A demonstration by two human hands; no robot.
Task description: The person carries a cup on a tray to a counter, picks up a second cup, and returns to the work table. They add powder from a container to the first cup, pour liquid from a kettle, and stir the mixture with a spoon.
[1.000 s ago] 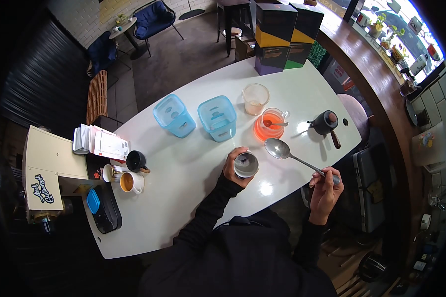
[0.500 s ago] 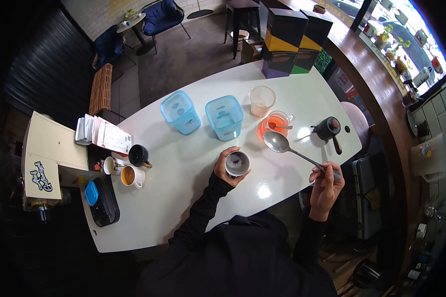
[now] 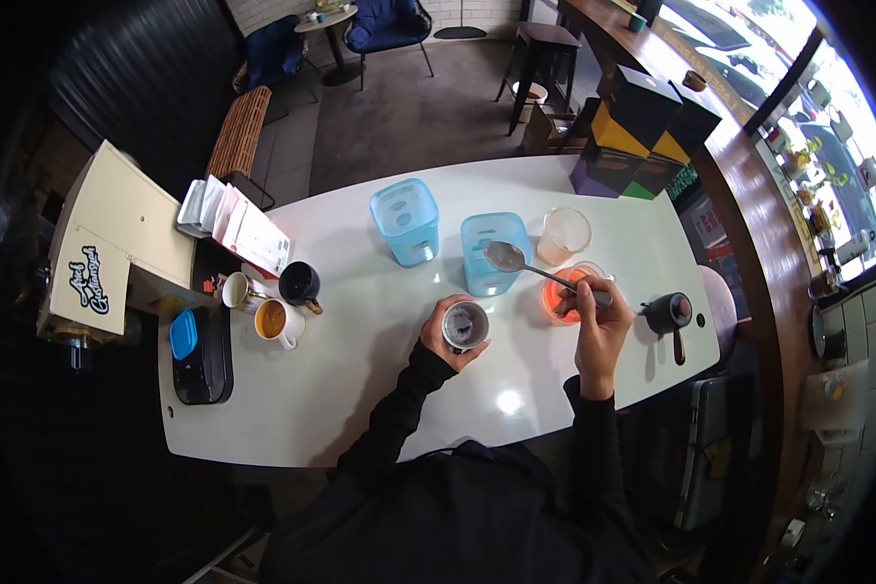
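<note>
A small round cup (image 3: 455, 344) with greyish contents is held in my left hand (image 3: 436, 336), whose fingers wrap around its side. My right hand (image 3: 602, 341) pinches the handle of a large metal spoon (image 3: 505, 256). The spoon's bowl hovers in front of the right-hand light-blue plastic container (image 3: 484, 281), up and to the right of the cup. Partly behind my right hand is a clear glass cup of red liquid (image 3: 553, 307). Another light-blue container (image 3: 409, 226) stands farther left, and a clear, cloudy plastic cup (image 3: 565, 237) is behind the red drink.
On the right of the white table (image 3: 350, 389) sits a small dark pot (image 3: 666, 313) with a wooden handle. Mugs (image 3: 280, 319), a black tray (image 3: 204, 375) and a cream machine (image 3: 107, 238) are at the left. Dark boxes (image 3: 638, 117) are stacked at the far right corner.
My right hand has brought the spoon left and inward, from over the red drink to the right-hand blue container. The camera view has turned; my left hand keeps its hold on the cup.
</note>
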